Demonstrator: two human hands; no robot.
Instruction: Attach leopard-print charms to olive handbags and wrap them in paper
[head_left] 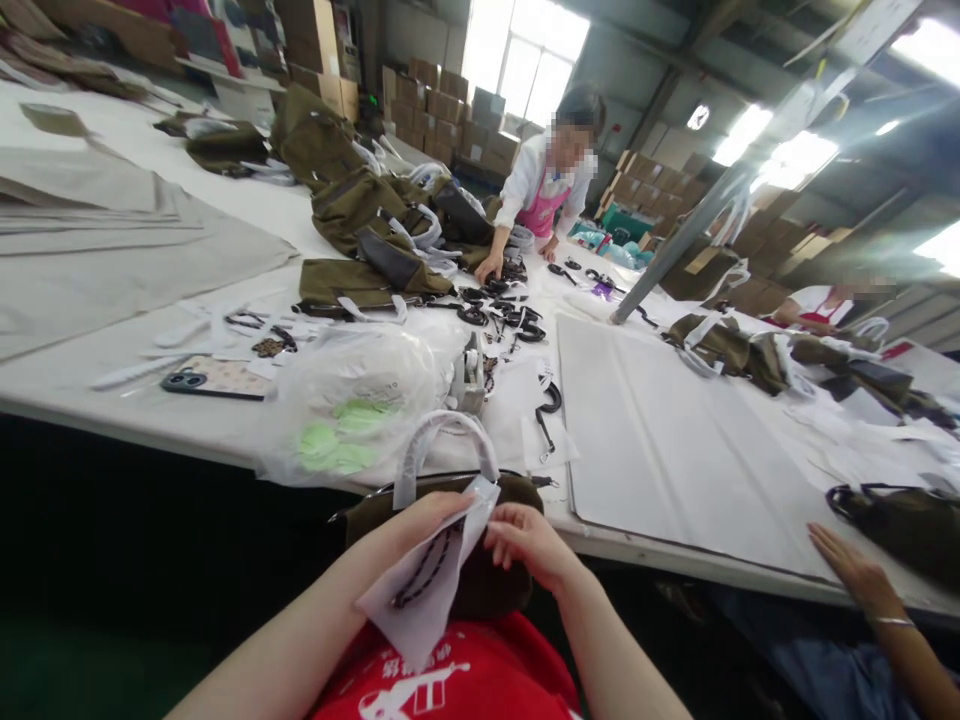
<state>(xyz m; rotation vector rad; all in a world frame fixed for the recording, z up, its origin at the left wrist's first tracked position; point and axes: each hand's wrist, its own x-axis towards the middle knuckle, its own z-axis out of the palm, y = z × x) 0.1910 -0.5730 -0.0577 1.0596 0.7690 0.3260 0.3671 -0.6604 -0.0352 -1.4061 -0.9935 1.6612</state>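
A thin white pouch [420, 600] with a dark chain strap [427, 570] showing in it hangs tilted in front of my body. My left hand [439, 512] is closed on its upper part. At the pouch's right edge my right hand [529, 540] has its fingers curled and pinched together, seemingly on that edge. Behind both hands an olive-brown handbag [491, 585] leans against the table edge, partly hidden by the pouch and my hands. Its upright handle [442, 420] is wrapped in white, and a zipper runs along its top.
Across the white table [225, 425] lie a clear plastic bag with green pieces [352, 420], a phone [214, 378], black straps [551, 405] and several olive bags [360, 210]. A large grey board [675, 430] lies right. Co-workers stand opposite; another person's hand [855, 570] rests at right.
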